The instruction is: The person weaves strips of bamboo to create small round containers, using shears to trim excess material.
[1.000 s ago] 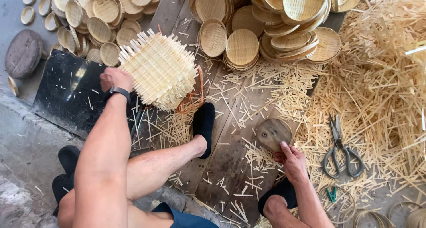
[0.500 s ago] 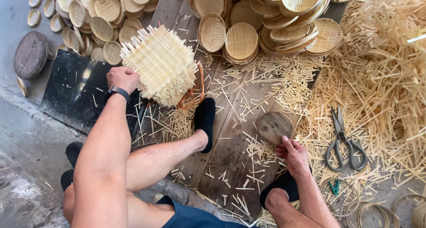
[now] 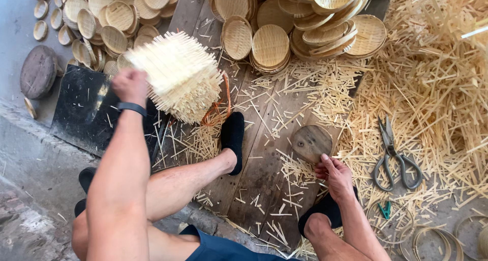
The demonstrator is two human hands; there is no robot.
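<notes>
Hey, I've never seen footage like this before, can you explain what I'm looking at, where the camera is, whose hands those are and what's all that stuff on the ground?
The camera sits on a person's head and looks straight down, so the arms and legs you see are that person's own. They are seated low over wooden boards, with dark slippers on their feet.

The left hand holds up a square woven bamboo mat with loose strip ends sticking out all round. The right hand grips the edge of a round wooden disc lying on the boards.

Around them: stacks of finished round woven trays at the top, a big heap of bamboo offcuts on the right, and a pair of scissors lying on it. A black sheet lies to the left.
</notes>
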